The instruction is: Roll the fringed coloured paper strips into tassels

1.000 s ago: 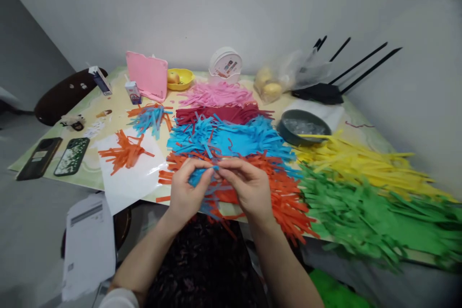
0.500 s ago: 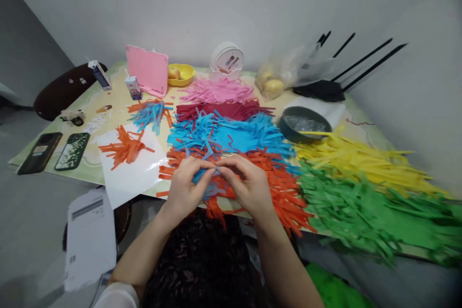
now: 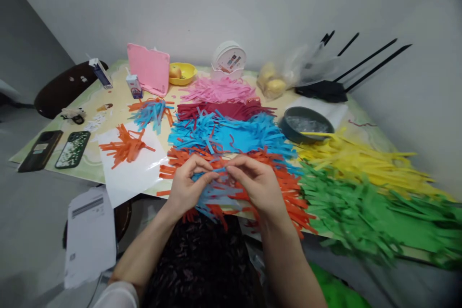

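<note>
Above the table's front edge, my left hand (image 3: 189, 180) and my right hand (image 3: 254, 180) face each other, fingertips pinched. Between them they hold a blue fringed strip (image 3: 218, 191) by its top edge, and its thin tassels hang down blurred. Behind and under the hands lies a pile of orange fringe (image 3: 285, 192). Beyond it are blue fringed sheets (image 3: 238, 137), dark red fringe (image 3: 227, 110) and pink fringe (image 3: 220, 90). On a white sheet (image 3: 122, 183) to the left rests a loose orange tassel (image 3: 126, 147), with a blue and orange tassel (image 3: 151, 113) farther back.
Yellow fringe (image 3: 364, 163) and green fringe (image 3: 378, 211) spread along the right. A dark round pan (image 3: 306, 125), a black router (image 3: 321, 91) and a bag of yellow fruit (image 3: 272, 84) stand behind. Two phones (image 3: 72, 150), a pink tablet case (image 3: 149, 68) and a drink carton (image 3: 134, 86) are left.
My hands have moved slightly apart, the right one shifting rightward. More of the blue strip now shows stretched between my fingertips, with its tassels hanging below.
</note>
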A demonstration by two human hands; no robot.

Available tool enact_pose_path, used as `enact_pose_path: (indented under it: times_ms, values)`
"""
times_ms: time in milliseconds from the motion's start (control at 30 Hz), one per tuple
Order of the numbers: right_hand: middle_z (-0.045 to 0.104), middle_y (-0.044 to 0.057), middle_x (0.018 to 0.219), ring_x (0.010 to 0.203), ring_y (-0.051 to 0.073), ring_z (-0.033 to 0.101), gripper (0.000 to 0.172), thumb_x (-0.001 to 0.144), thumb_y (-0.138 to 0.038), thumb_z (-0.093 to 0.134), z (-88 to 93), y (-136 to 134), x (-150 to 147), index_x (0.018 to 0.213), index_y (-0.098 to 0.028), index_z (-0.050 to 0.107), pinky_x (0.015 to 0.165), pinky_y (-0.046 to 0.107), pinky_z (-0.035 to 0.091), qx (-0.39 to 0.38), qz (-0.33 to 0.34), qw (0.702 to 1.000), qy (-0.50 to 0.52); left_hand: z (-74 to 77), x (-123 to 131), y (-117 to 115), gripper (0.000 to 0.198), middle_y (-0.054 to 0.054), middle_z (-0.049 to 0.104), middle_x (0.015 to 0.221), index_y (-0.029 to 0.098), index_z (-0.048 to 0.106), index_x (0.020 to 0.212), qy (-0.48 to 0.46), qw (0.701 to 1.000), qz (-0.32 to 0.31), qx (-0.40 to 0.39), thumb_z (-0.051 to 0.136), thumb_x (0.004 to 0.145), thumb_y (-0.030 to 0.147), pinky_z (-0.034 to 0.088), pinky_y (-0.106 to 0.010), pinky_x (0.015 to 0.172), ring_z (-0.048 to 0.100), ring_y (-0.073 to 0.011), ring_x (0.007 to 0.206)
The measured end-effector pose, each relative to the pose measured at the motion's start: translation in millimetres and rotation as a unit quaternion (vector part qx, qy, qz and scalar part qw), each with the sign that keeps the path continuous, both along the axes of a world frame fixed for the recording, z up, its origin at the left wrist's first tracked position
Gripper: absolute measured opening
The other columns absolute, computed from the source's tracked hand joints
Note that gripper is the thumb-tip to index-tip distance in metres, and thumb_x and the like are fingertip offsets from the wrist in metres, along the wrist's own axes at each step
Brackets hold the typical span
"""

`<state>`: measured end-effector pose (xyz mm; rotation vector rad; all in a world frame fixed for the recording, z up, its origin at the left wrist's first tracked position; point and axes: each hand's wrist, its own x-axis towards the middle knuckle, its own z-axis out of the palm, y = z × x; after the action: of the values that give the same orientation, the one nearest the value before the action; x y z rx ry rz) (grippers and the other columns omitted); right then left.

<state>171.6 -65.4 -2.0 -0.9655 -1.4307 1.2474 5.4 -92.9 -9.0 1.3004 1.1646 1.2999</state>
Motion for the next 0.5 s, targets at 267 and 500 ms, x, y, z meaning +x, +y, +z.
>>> enact_pose_path:
  times_ms: [267, 500]
  values:
    - [0.068, 0.002, 0.075, 0.063, 0.014, 0.061, 0.015, 0.087, -0.032, 0.066, 1.8, -2.5, 0.4, 0.082, -0.020, 0.072, 0.056, 0.025, 0.049, 0.069, -0.019, 0.992, -0.106, -5.3, -1.4, 2.3, 0.019, -0.004, 0.076, 0.080, 0.018, 0.067, 0.092, -0.001, 1.000, -0.010, 0.006, 0.071, 0.083, 0.034, 0.057, -0.028, 0.074, 0.074, -0.0188, 0.076]
    - [0.068, 0.003, 0.079, 0.074, 0.016, 0.063, 0.013, 0.093, -0.025, 0.059, 9.1, -5.1, -6.0, 0.084, -0.021, 0.067, 0.066, 0.028, 0.049, 0.189, -0.050, 0.962, -0.191, -1.5, -1.7, 5.3, 0.013, -0.004, 0.076, 0.078, 0.019, 0.073, 0.081, 0.036, 0.998, 0.030, 0.031, 0.070, 0.082, 0.032, 0.056, -0.028, 0.073, 0.070, -0.0179, 0.074]
